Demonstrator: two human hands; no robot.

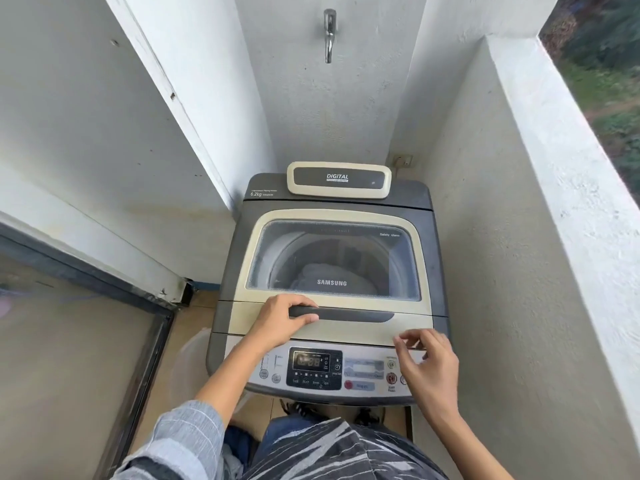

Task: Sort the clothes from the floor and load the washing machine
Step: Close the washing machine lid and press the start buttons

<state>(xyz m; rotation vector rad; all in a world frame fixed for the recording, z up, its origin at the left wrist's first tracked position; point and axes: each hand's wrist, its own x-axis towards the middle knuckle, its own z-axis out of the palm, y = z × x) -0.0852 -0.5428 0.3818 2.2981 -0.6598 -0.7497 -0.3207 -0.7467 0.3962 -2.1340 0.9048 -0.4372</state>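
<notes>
1. head view looks down on a top-loading washing machine point(332, 271) standing in a narrow alcove between white walls, a tap point(329, 32) on the wall above it.
2. the glass lid point(334, 258) lies flat and closed over the drum. through it a dark grey bundle of clothes point(329, 277) shows at the bottom of the tub, so at least part of the load is already inside.
3. the left hand point(284, 318) grips the left end of the dark lid handle point(346, 314), fingers curled over it and thumb under.
4. the right hand point(427, 362) hovers over the right end of the control panel point(313, 368), fingers loosely bent, holding nothing; it is near the lid's front edge but i cannot tell whether it touches.
5. the panel's display is lit, digits blurred.
6. more cloth, pale and blue, sits low by the person's legs, partly hidden.
7. judgement: loading looks mostly done. whether sorting is finished cannot be seen; starting the cycle, or reopening the lid for more, seems to remain.
</notes>
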